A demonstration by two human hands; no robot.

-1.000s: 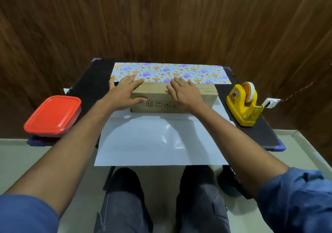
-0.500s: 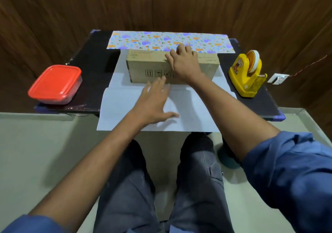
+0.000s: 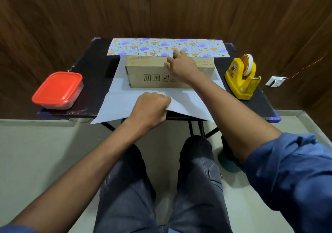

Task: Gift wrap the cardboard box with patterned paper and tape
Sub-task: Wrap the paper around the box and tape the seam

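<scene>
The brown box (image 3: 158,72) lay lengthwise left-right (printed symbols facing you); your right hand (image 3: 181,67) rested on top, fingers loosely bent, left hand (image 3: 150,105) pinched the paper (image 3: 188,103) edge.

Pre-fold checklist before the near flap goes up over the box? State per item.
1. Box sits on the paper: ok, white side up around it.
2. Right hand steadies the box: ok, it rests on the top near edge.
3. Left hand has the near flap: ok, fingers curled on the paper's near edge, which is lifted there.
4. Far flap lies flat: ok, the patterned strip lies behind the box.
5. Tape dispenser within reach: ok, to the right of the box, roll loaded.
6. Flap is long enough to cover the top: cannot tell.
</scene>
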